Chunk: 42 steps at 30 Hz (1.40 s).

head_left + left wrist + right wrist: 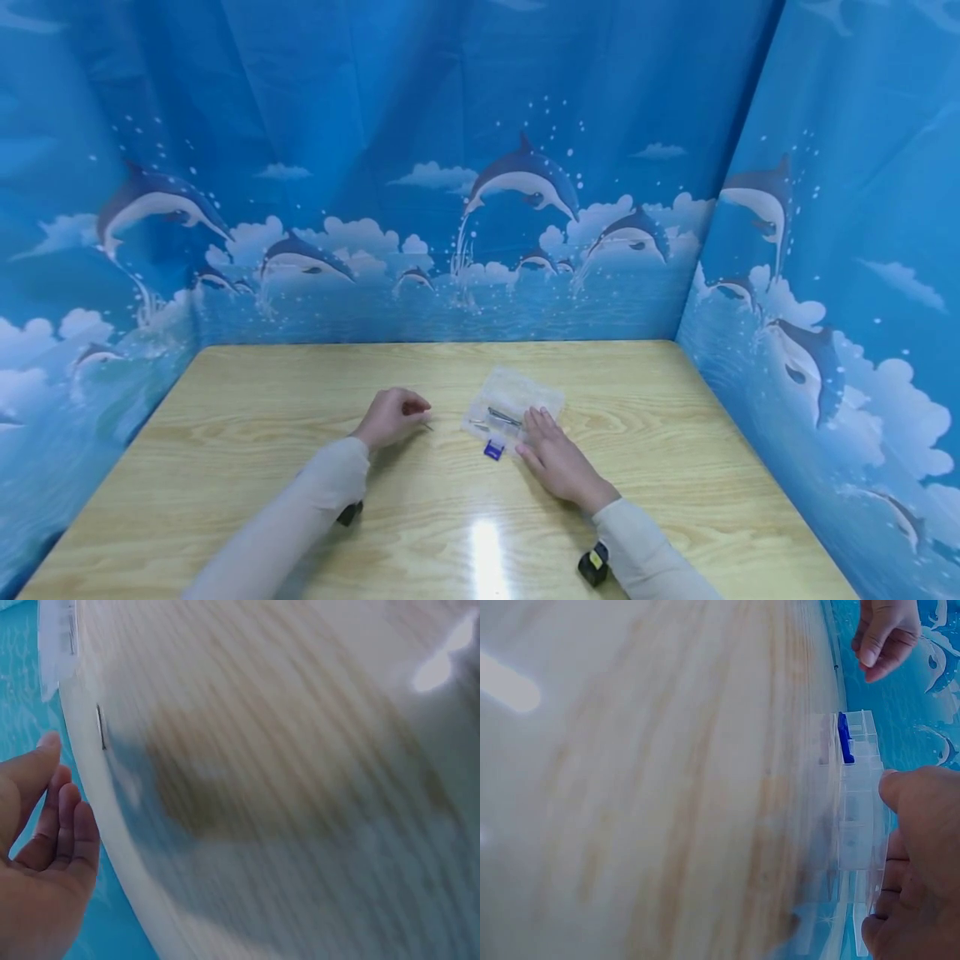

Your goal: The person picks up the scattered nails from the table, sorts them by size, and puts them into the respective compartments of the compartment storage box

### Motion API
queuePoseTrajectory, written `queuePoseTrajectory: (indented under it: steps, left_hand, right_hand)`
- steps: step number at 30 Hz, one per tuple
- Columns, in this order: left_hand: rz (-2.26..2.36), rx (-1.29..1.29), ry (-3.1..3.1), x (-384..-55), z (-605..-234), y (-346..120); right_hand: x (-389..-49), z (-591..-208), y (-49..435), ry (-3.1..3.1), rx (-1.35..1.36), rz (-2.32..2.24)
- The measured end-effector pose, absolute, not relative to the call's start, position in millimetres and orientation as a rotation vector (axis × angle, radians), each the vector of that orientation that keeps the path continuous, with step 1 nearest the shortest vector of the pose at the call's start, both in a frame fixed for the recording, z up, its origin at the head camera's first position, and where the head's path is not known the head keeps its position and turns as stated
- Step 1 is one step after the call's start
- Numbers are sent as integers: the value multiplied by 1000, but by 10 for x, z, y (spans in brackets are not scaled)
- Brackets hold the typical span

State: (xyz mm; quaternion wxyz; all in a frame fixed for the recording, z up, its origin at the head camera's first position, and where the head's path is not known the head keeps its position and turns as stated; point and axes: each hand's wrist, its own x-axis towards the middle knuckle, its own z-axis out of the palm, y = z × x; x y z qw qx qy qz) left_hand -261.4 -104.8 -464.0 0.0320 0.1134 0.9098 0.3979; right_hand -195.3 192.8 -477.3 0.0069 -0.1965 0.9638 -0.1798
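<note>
A clear plastic compartment box (498, 388) lies on the table with a blue latch (494, 450) on its near side. Inside it are slim metal pieces (504, 417). My right hand (558, 458) rests on the box's right side, fingers extended over it; the thumb is at its edge in the right wrist view. Left of the box, my left hand (393, 415) hovers over the table with thumb and fingers loosely bent. A thin metal piece (101, 727) lies on the wood just beyond those fingertips, apart from them in the left wrist view.
The light wood table (262, 400) meets a blue dolphin-print curtain (450, 292) at its back edge. More of the curtain (810, 375) hangs along the right side. A bright light reflection (487, 558) shows on the front of the table.
</note>
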Motion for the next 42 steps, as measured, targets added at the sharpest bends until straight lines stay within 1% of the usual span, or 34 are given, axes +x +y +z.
queuePoseTrajectory:
  steps: [8, 21, 42]
  left_hand:
    - [1183, 319, 2774, -2608, -4735, -1145]
    - [1141, 332, 2861, -2619, -4852, -1103]
    - [1081, 355, 2879, -2628, -4823, -1090]
  right_hand:
    - [-1951, -4763, 1928, 3014, -617, -572]
    - [-1946, -4784, 1929, 3020, -613, -554]
    - [-1961, -4786, 1923, 3024, -614, -565]
